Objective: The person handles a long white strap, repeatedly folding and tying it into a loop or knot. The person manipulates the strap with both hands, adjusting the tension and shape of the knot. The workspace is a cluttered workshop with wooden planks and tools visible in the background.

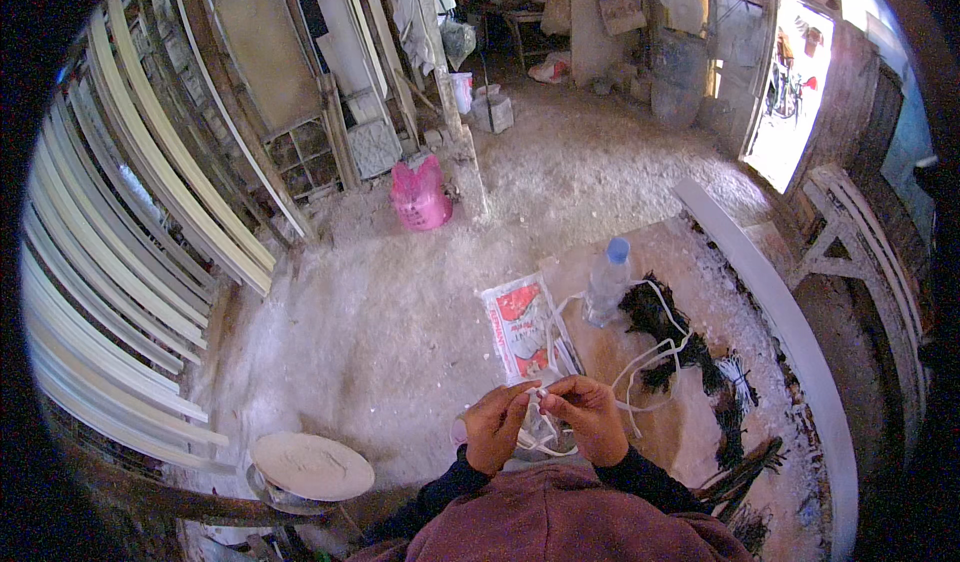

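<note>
One small white piece (541, 393) is pinched in the fingertips of the left hand (496, 428) and the right hand (592, 420) — just ahead of a maroon top (545, 517). Beyond lies a red-and-white packet (522, 324); to its right, a blue-capped bottle (606, 287), white cord (689, 334) and black fibres (650, 309).

The left hand (492, 430) is pointed toward one o'clock, the right hand (592, 420) toward eleven; thumbs and fingers (506, 396) are pinched, with the tips held nearly together. The left forearm (445, 490) is angled in from seven o'clock, the right forearm (645, 475) from five, both dark-sleeved.
</note>
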`<move>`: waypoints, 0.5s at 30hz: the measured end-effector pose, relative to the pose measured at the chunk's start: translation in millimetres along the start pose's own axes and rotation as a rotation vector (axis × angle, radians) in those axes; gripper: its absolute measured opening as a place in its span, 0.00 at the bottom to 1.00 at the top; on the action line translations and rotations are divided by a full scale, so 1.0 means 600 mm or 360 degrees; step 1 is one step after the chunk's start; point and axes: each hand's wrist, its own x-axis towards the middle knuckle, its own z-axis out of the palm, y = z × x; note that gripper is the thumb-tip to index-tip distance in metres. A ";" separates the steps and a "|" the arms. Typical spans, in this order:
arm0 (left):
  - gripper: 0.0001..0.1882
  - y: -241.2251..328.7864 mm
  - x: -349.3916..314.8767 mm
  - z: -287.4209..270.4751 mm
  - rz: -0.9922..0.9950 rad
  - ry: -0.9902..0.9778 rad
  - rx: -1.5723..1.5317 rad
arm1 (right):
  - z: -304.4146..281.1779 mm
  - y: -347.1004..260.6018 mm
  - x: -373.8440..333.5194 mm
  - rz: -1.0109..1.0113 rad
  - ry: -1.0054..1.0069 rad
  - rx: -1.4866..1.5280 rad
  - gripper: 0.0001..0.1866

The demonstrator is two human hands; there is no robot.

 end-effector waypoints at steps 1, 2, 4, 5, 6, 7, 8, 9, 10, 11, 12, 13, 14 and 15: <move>0.11 0.000 -0.001 0.001 -0.0006 -0.0017 0.0014 | 0.002 -0.001 -0.001 -0.0010 0.0012 0.0061 0.05; 0.11 0.000 -0.001 0.002 -0.0011 -0.0025 0.0041 | 0.004 -0.001 -0.002 -0.0004 0.0033 0.0115 0.05; 0.11 -0.001 -0.001 0.009 0.0003 -0.0041 0.0026 | 0.009 0.001 0.000 -0.0085 0.0087 0.0165 0.05; 0.12 -0.001 -0.002 0.012 0.0000 -0.0044 0.0039 | 0.012 0.004 0.002 -0.0173 0.0120 0.0162 0.05; 0.11 -0.001 -0.003 0.015 0.0001 -0.0065 0.0008 | 0.014 0.006 0.004 -0.0261 0.0152 0.0158 0.05; 0.11 -0.001 -0.004 0.017 -0.0009 -0.0087 -0.0009 | 0.017 0.009 0.006 -0.0295 0.0154 0.0178 0.05; 0.12 -0.002 -0.005 0.019 -0.0029 -0.0117 -0.0010 | 0.019 0.010 0.008 -0.0329 0.0158 0.0200 0.05; 0.11 -0.003 -0.005 0.019 -0.0015 -0.0132 -0.0042 | 0.021 0.011 0.009 -0.0362 0.0163 0.0220 0.05; 0.12 -0.004 -0.006 0.020 -0.0011 -0.0153 -0.0057 | 0.023 0.012 0.009 -0.0373 0.0207 0.0229 0.06; 0.12 -0.005 -0.006 0.020 -0.0007 -0.0174 -0.0074 | 0.025 0.011 0.009 -0.0383 0.0251 0.0236 0.06; 0.12 -0.007 -0.007 0.020 -0.0095 -0.0225 -0.0112 | 0.025 0.010 0.008 -0.0391 0.0292 0.0235 0.07; 0.12 -0.009 -0.008 0.021 -0.0182 -0.0276 -0.0149 | 0.024 0.008 0.007 -0.0380 0.0254 0.0191 0.07; 0.12 -0.012 -0.008 0.022 -0.0280 -0.0330 -0.0162 | 0.022 0.005 0.006 -0.0366 0.0212 0.0138 0.07; 0.12 -0.015 -0.006 0.023 -0.0155 -0.0334 -0.0257 | 0.020 0.002 0.006 -0.0352 0.0170 0.0086 0.07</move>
